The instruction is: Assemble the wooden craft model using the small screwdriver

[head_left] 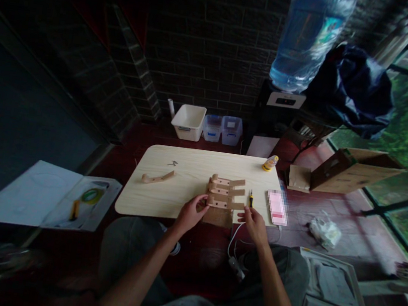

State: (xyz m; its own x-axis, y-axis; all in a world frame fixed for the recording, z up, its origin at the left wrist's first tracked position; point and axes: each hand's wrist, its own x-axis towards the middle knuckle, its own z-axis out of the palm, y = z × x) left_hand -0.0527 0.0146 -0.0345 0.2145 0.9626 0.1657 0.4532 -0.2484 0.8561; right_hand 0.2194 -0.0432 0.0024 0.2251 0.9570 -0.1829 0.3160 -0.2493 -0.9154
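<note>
Three wooden hooks lie side by side on a brown board (218,217) at the table's front edge. My left hand (193,212) has its thumb and fingertips at the left end of the nearest hook (220,203). At that hook's right end, my right hand (254,223) touches the tip with its fingers apart. A separate wooden hook (158,177) lies on the left part of the table. Several small screws (173,163) sit behind it. A yellow and black screwdriver (251,199) lies just beyond my right hand.
The pale table (174,204) also bears a yellow-capped bottle (270,163) at the back right and a pink item (277,207) at the right edge. An open white case (101,209) stands left; a white cable (231,242) hangs in front. Bins (187,132) stand behind.
</note>
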